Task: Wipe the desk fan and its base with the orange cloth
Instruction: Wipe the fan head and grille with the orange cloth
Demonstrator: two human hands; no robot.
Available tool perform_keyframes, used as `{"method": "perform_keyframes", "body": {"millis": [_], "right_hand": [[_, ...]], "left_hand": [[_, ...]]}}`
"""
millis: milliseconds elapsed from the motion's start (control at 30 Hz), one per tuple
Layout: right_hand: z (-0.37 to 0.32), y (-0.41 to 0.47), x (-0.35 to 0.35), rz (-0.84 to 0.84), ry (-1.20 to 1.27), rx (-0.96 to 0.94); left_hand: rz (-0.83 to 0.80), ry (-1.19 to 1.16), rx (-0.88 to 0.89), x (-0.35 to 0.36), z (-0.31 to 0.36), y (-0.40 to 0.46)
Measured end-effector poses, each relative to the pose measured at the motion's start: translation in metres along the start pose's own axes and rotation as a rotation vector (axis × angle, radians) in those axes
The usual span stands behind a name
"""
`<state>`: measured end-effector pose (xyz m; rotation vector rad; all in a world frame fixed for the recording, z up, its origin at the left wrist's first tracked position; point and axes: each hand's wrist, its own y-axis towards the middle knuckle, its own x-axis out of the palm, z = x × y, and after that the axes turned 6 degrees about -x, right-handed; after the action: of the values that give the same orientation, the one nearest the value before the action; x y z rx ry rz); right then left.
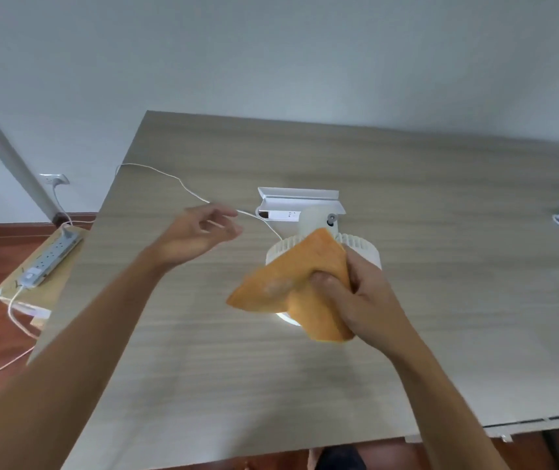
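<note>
Head view: orange cloth (291, 286) in right hand (356, 293)

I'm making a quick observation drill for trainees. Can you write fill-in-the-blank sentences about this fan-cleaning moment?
1. The right hand grips the ____ cloth against the desk fan.
2. The left hand hovers with fingers relaxed, holding ____.
3. A thin white cable runs from the fan across the ____ tabletop.
4. The power strip lies to the fan's ____.

Missing words: orange; nothing; wooden; left
</note>
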<state>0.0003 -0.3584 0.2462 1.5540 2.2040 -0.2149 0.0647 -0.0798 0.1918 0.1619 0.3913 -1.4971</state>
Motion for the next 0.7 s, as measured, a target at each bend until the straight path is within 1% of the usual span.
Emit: {"method": "perform_keyframes", "body": {"millis": [100,167,300,367,400,433,500,600,700], "right_hand": [[-0.006,-0.014,-0.033,0.147,0.002,-0.013],[-0.008,-0.018,-0.051,0.287,-0.071,-0.040],[-0.011,-0.017,-0.073,0.610,-0.219,-0.095],[-0.008,-0.013,-0.074,0.781,-0.284,-0.136],[-0.004,-0.009,-0.071,0.837,-0.316,-0.145],[0.003,-0.005,-0.066,0.865,-0.344,-0.149],[0.022,0.005,-0.051,0.860,-0.386,-0.134],[0.056,0.013,-0.024,0.749,-0.411,-0.112],[0.084,0.011,-0.007,0.610,-0.401,-0.102]], "left_hand": [[-0.075,0.072,0.074,0.024,0.005,-0.002],[-0.123,0.145,0.120,0.041,0.007,-0.001],[-0.188,0.372,0.194,0.069,0.000,0.009],[-0.196,0.471,0.210,0.078,-0.009,0.016],[-0.187,0.491,0.222,0.081,-0.014,0.019],[-0.167,0.483,0.232,0.084,-0.019,0.022],[-0.098,0.413,0.246,0.090,-0.030,0.024],[-0.013,0.281,0.281,0.101,-0.042,0.018],[0.015,0.191,0.285,0.111,-0.043,0.009]]}}
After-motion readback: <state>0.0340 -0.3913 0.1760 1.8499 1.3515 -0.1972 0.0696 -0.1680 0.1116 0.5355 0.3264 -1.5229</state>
